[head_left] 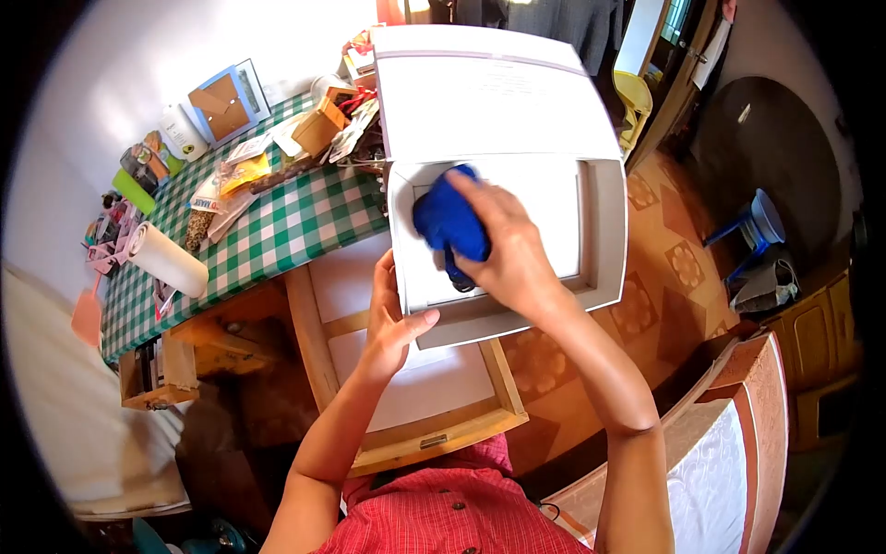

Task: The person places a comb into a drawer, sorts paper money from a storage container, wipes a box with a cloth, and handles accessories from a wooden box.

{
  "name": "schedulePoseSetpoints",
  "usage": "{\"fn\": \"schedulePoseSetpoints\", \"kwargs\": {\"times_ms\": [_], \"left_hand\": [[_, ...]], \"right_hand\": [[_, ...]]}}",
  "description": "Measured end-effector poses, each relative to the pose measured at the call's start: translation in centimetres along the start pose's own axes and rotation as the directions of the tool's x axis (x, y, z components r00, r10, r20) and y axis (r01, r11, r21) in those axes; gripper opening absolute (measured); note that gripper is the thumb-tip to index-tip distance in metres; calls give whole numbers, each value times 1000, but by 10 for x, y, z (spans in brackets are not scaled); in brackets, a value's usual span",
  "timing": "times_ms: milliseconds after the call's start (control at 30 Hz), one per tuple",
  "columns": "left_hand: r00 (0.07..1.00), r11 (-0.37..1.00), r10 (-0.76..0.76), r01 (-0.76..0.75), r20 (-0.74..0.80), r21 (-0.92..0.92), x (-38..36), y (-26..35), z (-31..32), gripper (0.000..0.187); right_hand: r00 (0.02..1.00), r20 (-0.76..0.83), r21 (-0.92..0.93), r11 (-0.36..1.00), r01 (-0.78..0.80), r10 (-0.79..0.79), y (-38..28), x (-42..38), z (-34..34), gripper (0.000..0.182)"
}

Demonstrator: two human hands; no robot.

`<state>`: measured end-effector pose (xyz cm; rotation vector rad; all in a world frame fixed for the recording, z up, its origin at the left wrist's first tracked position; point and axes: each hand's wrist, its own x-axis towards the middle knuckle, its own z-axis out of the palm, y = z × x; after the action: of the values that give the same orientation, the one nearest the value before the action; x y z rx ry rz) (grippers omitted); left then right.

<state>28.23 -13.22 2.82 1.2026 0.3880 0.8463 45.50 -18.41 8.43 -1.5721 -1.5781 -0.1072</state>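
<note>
A white box is held over the open drawer, its lid tipped back away from me. My left hand grips the box's near left corner, thumb on the rim and fingers along the outside wall. Inside the box, my right hand is closed on a bunched blue cloth, at the left part of the white bottom. Something small and black shows just below the cloth, partly hidden by it.
The wooden drawer is pulled out under the box. To the left, a table with a green checked tablecloth carries a paper roll, a picture frame and several small items. A blue stool stands at the right.
</note>
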Motion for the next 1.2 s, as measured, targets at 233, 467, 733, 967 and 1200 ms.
{"fn": "schedulePoseSetpoints", "kwargs": {"times_ms": [233, 467, 733, 967, 1200], "left_hand": [[992, 986, 91, -78, 84, -148, 26, -10, -3, 87], [997, 996, 59, -54, 60, -74, 31, -8, 1, 88], [988, 992, 106, -98, 112, -78, 38, -7, 23, 77], [997, 997, 68, -70, 47, 32, 36, -6, 15, 72], [1000, 1000, -6, 7, 25, -22, 31, 0, 25, 70]], "right_hand": [[853, 380, -25, 918, 396, -357, -6, -8, -20, 50], [995, 97, 61, 998, 1, -7, 31, 3, -85, 48], [873, 355, -63, 923, 380, -335, 9, -14, -45, 51], [951, 281, -474, 843, 252, -126, 45, -30, -77, 23], [939, 263, -272, 917, 293, -222, 27, -27, -65, 17]]}}
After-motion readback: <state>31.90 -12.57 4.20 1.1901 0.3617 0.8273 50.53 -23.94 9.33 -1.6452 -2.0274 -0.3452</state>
